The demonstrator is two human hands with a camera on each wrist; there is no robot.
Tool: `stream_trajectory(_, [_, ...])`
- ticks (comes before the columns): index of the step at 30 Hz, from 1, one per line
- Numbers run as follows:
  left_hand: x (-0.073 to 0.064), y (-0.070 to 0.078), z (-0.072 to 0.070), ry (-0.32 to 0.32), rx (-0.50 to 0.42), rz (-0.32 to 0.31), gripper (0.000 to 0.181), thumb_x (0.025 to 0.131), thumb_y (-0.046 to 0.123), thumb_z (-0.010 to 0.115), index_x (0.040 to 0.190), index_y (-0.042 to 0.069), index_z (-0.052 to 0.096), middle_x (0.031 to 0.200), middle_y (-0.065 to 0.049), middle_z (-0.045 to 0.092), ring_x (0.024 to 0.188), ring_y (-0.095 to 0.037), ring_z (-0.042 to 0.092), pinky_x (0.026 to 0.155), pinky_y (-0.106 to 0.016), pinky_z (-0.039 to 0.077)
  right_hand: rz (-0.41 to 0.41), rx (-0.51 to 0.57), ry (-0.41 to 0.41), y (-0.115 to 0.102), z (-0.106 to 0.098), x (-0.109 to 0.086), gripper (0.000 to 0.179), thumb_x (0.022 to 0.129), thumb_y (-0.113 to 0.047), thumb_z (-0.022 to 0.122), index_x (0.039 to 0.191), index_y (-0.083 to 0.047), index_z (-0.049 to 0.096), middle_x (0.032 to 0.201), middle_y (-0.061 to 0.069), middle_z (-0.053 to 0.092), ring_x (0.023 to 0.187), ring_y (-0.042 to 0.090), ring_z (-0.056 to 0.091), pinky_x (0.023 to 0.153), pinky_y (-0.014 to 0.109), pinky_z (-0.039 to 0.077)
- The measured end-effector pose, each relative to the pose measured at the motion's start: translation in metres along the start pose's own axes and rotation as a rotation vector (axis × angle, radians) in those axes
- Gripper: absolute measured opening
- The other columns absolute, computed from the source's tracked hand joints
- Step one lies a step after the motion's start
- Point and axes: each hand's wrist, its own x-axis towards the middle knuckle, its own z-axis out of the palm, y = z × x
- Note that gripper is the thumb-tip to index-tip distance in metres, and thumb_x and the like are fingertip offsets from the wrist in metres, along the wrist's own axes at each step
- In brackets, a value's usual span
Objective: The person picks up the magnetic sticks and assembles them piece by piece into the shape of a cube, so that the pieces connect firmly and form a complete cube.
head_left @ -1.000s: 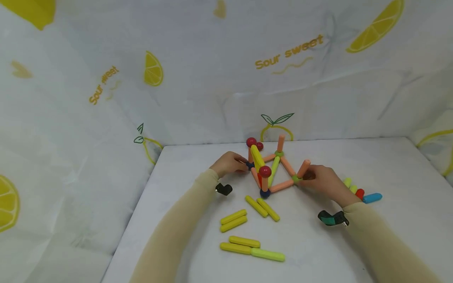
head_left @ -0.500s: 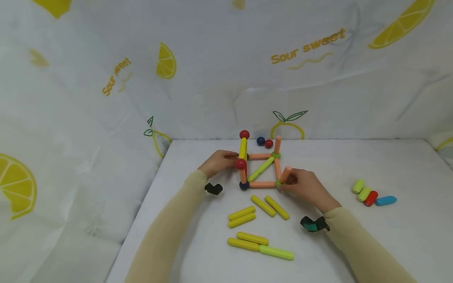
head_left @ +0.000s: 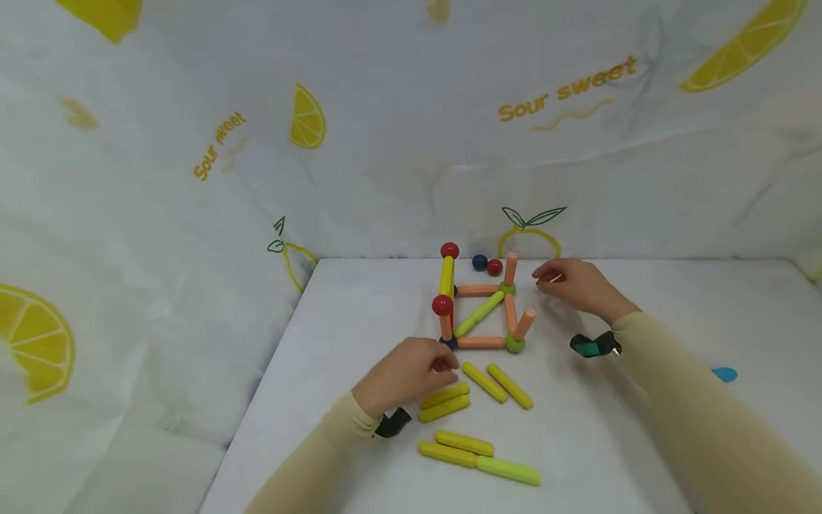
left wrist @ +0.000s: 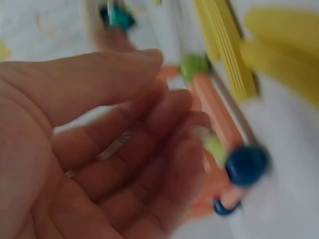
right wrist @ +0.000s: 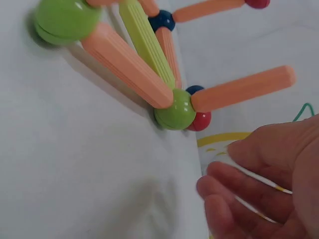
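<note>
A ball-and-stick frame stands towards the back of the table, with a square base of orange sticks (head_left: 481, 343). Green balls (head_left: 515, 343) join its right corners and blue balls (right wrist: 162, 21) its left ones. Red balls (head_left: 442, 305) top the left uprights, linked by a yellow stick (head_left: 446, 277). A lime diagonal (head_left: 478, 314) crosses the base. My left hand (head_left: 411, 371), fingers loosely bent and holding nothing, hovers by the near-left blue ball (left wrist: 246, 165) and the loose yellow sticks (head_left: 444, 408). To the right of the far green ball (right wrist: 174, 109), my right hand (head_left: 581, 285) is apart from the frame, holding nothing.
Behind the frame lie a loose blue ball (head_left: 479, 262) and a red ball (head_left: 494, 267). More yellow sticks (head_left: 510, 385) and a lime stick (head_left: 509, 470) lie in front. A blue piece (head_left: 724, 374) shows beyond the right sleeve (head_left: 693, 400). A lemon-printed sheet (head_left: 398, 143) hangs behind.
The frame turned and shifted left, settling squarely. Both hands then came off it: the left moved towards me, the right moved back and to the right.
</note>
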Motion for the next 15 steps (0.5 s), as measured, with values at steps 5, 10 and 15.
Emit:
stream_trajectory(5, [0.01,0.03,0.025,-0.061,0.282,0.253,0.023,0.102,0.021,0.077,0.124,0.023,0.079,0.117,0.011,0.076,0.106,-0.001,0.066,0.095,-0.015,0.054,-0.044,0.024,-0.017,0.005,-0.002,0.049,0.042,0.11,-0.031,0.061,0.143,-0.005,0.066,0.135,0.023,0.07,0.116,0.037,0.07,0.098,0.055,0.059])
stream_trajectory(10, [0.024,0.029,0.034,-0.049,0.435,0.268,0.026,0.099,0.012,0.077,0.122,0.024,0.081,0.113,0.012,0.075,0.103,-0.001,0.066,0.094,-0.015,0.054,-0.111,-0.031,-0.03,-0.002,0.003,0.084,0.035,0.107,-0.028,0.066,0.132,-0.006,0.074,0.128,0.019,0.074,0.11,0.033,0.066,0.091,0.044,0.056])
stream_trajectory(15, [0.03,0.02,0.035,-0.051,0.437,0.256,0.024,0.1,0.013,0.077,0.121,0.024,0.082,0.112,0.01,0.075,0.099,-0.001,0.065,0.089,-0.014,0.054,-0.136,-0.137,-0.034,-0.009,0.008,0.106,0.035,0.101,-0.04,0.077,0.113,-0.007,0.082,0.111,0.013,0.076,0.098,0.029,0.063,0.081,0.036,0.05])
